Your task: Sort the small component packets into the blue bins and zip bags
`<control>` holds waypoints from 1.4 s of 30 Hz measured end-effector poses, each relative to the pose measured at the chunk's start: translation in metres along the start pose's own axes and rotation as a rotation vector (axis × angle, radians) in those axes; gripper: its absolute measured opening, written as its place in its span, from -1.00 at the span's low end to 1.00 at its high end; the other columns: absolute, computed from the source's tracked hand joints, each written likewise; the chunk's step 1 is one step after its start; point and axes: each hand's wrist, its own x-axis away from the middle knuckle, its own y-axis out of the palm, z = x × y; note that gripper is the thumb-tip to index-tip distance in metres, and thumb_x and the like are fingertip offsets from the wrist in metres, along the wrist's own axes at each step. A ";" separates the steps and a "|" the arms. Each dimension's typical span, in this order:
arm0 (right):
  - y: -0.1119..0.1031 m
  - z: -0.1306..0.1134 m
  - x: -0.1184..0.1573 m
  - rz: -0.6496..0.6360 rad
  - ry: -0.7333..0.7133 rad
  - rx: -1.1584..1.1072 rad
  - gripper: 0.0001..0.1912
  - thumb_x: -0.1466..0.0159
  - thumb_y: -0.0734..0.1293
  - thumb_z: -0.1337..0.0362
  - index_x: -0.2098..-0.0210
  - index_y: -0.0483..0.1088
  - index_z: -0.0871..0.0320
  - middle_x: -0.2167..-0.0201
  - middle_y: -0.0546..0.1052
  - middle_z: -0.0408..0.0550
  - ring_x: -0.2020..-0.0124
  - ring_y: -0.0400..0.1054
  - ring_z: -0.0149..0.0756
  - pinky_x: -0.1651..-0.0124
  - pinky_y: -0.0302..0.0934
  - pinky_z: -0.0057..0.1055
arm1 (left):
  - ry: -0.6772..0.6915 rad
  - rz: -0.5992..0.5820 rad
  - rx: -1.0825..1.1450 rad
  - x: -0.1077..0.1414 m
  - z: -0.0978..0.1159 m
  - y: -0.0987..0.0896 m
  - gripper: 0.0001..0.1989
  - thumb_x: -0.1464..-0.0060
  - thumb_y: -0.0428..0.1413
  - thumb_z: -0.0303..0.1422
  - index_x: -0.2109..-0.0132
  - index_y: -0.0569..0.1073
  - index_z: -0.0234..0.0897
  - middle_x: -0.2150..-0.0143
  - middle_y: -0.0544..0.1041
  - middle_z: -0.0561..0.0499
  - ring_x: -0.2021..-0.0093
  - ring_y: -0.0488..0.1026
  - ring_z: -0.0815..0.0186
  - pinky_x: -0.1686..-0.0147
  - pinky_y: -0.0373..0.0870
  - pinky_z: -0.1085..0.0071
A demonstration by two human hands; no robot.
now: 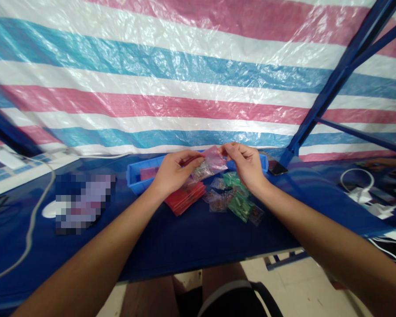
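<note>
Between my hands is a small clear pinkish plastic bag (214, 161) with small metal-looking pieces in its lower part. My left hand (176, 169) pinches its left side, and my right hand (246, 164) pinches the upper right edge. Below my left hand lies a stack of red packets (185, 198). Beneath the held bag and my right hand, several small clear and green bags (239, 207) with little parts inside are heaped on the blue table (198, 246). Behind my hands stands a long blue bin (134, 178), partly hidden, with something reddish inside.
A dark phone (277, 167) lies right of the bin. White cables and plugs (361, 193) sit on the right, near another person's hand (372, 164). At left are a white cable (31, 229), a power strip (20, 174) and a pixelated item (86, 204). A striped sheet (185, 79) hangs behind, with blue posts (330, 88).
</note>
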 end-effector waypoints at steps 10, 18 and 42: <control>0.001 0.003 -0.008 -0.093 0.176 -0.108 -0.41 0.01 0.73 -0.13 0.22 0.51 0.05 0.38 0.63 -0.21 0.31 0.52 -0.30 0.10 0.49 -0.29 | -0.096 0.059 0.329 -0.002 -0.004 0.008 -0.54 -0.12 0.47 -0.09 -0.04 0.59 -0.24 0.03 0.74 -0.10 0.04 0.69 0.18 -0.06 0.61 0.22; -0.003 0.007 -0.008 -0.220 0.207 -0.103 -0.48 -0.03 0.73 -0.06 0.21 0.54 0.04 0.31 0.68 -0.16 0.24 0.59 -0.23 0.03 0.48 -0.23 | -0.077 0.035 0.279 -0.002 -0.007 0.009 -0.54 -0.16 0.44 -0.03 -0.01 0.66 -0.27 0.05 0.76 -0.13 0.01 0.70 0.10 -0.15 0.59 0.15; 0.019 -0.017 0.018 -0.380 0.270 -0.181 -0.56 -0.33 0.55 -0.14 0.12 0.40 0.02 0.43 0.56 -0.30 0.67 0.27 -0.44 0.60 0.20 -0.42 | 0.085 0.203 -0.244 0.005 0.000 0.004 -0.64 -0.27 0.22 -0.32 -0.18 0.62 -0.23 -0.11 0.71 -0.11 -0.07 0.65 0.07 -0.12 0.57 0.16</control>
